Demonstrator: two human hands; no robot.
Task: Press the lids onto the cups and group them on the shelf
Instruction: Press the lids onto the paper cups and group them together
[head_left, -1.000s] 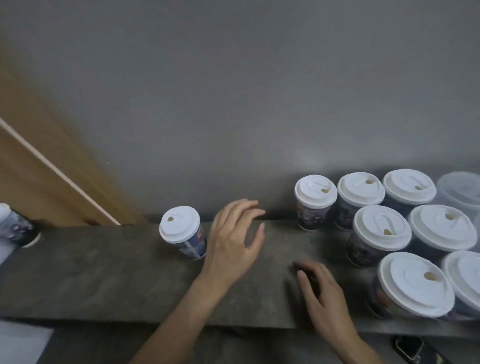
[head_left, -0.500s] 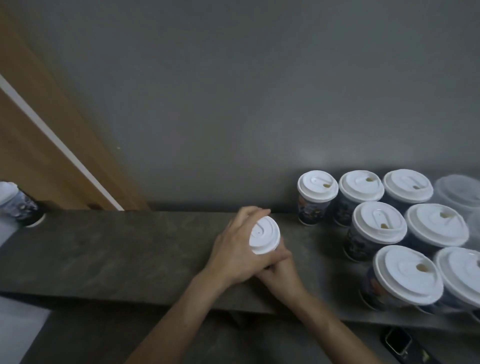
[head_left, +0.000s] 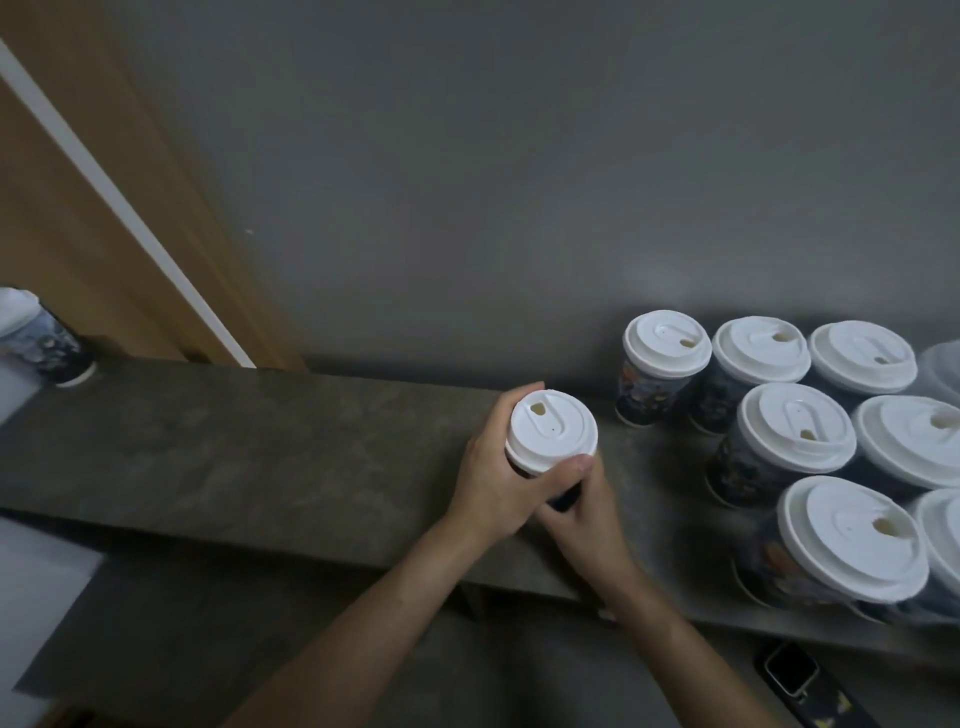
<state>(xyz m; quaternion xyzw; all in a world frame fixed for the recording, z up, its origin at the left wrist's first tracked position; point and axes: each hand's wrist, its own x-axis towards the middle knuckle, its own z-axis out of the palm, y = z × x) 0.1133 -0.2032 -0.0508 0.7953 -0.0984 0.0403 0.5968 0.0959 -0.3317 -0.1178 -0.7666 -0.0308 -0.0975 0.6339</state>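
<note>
Head view had the lidded cup (head_left: 551, 431), alone further left on the shelf (head_left: 260, 441) a second before, brought near the grouped cups (head_left: 795, 436). The left hand (head_left: 498, 483) was wrapped round its top and the right hand (head_left: 582, 512) gripped lower down. It looked almost ready to join the group.

held cup (head_left: 551, 434): wall behind left hand (head_left: 493, 483)

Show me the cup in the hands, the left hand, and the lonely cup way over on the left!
held cup (head_left: 551, 430): head view, top of its white lid.
left hand (head_left: 493, 480): head view, back of the hand.
lonely cup (head_left: 44, 344): head view, its printed side.
</note>
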